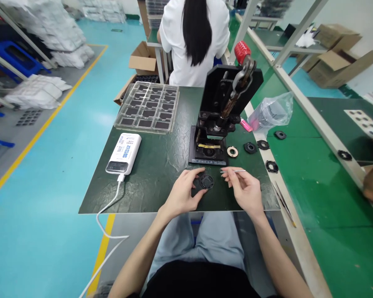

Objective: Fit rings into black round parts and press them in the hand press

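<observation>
Half-open left hand (pixel 183 192) around a round black part (pixel 207 181) near the bench's (pixel 155 178) close edge, thumb and fingers at its sides, apparently for steadying; too small to tell whether lifted or resting. Nearly closed right hand (pixel 244 188), with a thin metal rod (pixel 236 171) pinched between thumb and fingertips, apart from the part, presumably for fine control. Just beyond both, a black lever press (pixel 209 95), probably central for easy reach from either side. To its right, a tan ring (pixel 228 152) and black ring (pixel 246 147), likely loose for picking up singly. Farther left, a clear compartment tray (pixel 147 131), perhaps for keeping pieces separate.
</observation>
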`<state>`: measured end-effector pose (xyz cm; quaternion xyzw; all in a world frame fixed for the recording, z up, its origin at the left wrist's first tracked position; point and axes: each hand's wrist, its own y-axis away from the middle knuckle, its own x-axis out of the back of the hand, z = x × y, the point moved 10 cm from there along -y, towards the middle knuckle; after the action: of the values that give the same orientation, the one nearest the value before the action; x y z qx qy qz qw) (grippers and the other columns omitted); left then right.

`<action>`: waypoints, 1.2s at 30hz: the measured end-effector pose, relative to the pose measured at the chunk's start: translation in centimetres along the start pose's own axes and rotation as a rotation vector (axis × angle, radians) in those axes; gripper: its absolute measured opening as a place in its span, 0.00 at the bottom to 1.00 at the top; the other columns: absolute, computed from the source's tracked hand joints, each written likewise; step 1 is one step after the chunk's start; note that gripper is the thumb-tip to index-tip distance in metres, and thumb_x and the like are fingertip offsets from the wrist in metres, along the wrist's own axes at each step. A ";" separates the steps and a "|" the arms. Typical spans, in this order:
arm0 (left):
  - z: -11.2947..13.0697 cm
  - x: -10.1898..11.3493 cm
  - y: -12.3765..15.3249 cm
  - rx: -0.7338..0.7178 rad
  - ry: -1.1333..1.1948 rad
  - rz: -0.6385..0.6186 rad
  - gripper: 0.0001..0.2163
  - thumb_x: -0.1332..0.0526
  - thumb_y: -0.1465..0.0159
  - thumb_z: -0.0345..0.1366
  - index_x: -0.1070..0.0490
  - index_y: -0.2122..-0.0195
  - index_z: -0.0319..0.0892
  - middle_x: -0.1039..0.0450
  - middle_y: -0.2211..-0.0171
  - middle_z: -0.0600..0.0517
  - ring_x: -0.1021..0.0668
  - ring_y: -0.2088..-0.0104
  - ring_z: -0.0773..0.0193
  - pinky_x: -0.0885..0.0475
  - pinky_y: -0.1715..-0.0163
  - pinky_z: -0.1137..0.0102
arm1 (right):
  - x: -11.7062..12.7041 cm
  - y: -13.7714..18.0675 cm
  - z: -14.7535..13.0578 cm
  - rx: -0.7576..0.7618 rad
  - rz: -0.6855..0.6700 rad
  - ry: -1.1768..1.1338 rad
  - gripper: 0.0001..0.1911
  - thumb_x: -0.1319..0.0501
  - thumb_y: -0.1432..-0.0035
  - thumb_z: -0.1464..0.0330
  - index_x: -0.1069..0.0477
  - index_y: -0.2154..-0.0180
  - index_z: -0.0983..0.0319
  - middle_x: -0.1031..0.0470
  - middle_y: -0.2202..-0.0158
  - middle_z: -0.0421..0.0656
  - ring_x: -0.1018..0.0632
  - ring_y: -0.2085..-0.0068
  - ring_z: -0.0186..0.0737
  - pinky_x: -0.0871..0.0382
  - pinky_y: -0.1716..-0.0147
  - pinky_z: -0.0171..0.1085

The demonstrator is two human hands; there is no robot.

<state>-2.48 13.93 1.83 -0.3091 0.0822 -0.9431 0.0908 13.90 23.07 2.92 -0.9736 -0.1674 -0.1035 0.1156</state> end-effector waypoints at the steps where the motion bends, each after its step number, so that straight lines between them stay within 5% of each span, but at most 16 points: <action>1: 0.1 0.2 0.0 0.012 -0.012 0.032 0.25 0.32 0.37 0.32 0.34 0.39 0.46 0.22 0.49 0.44 0.20 0.54 0.56 0.20 0.65 0.65 | -0.2 0.1 0.3 -0.012 -0.010 -0.004 0.18 0.37 0.33 0.53 0.19 0.60 0.60 0.18 0.66 0.46 0.21 0.70 0.37 0.24 0.72 0.36; 7: 0.7 -0.2 0.6 0.058 -0.147 0.203 0.28 0.25 0.41 0.38 0.34 0.42 0.44 0.20 0.53 0.46 0.20 0.51 0.51 0.20 0.58 0.60 | -2.6 -0.4 0.3 0.009 -0.084 0.025 0.18 0.36 0.34 0.53 0.20 0.64 0.61 0.19 0.70 0.45 0.19 0.69 0.39 0.23 0.68 0.36; 14: -0.8 -0.4 0.6 0.128 -0.026 0.162 0.29 0.25 0.43 0.31 0.36 0.43 0.46 0.17 0.54 0.50 0.19 0.60 0.58 0.20 0.61 0.62 | -4.9 -0.5 -0.2 0.100 -0.166 0.165 0.19 0.40 0.31 0.56 0.27 0.72 0.60 0.22 0.72 0.43 0.24 0.74 0.36 0.30 0.72 0.35; 27: -1.1 -0.6 1.2 0.146 0.027 0.215 0.30 0.27 0.43 0.27 0.39 0.43 0.46 0.18 0.51 0.49 0.16 0.56 0.57 0.18 0.54 0.61 | -6.1 0.4 -2.3 0.318 -0.197 0.358 0.11 0.43 0.29 0.68 0.32 0.68 0.58 0.25 0.71 0.42 0.24 0.69 0.38 0.30 0.66 0.36; 36: -0.7 0.5 1.7 0.147 -0.158 0.335 0.18 0.26 0.44 0.30 0.30 0.55 0.44 0.22 0.56 0.48 0.18 0.56 0.54 0.19 0.56 0.59 | -7.0 0.0 -1.8 0.294 -0.194 0.329 0.16 0.43 0.29 0.65 0.35 0.72 0.58 0.26 0.72 0.43 0.25 0.71 0.39 0.31 0.68 0.38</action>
<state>-3.12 12.22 1.21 -0.3569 0.0562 -0.8910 0.2749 7.21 20.47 2.93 -0.8957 -0.2523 -0.2459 0.2713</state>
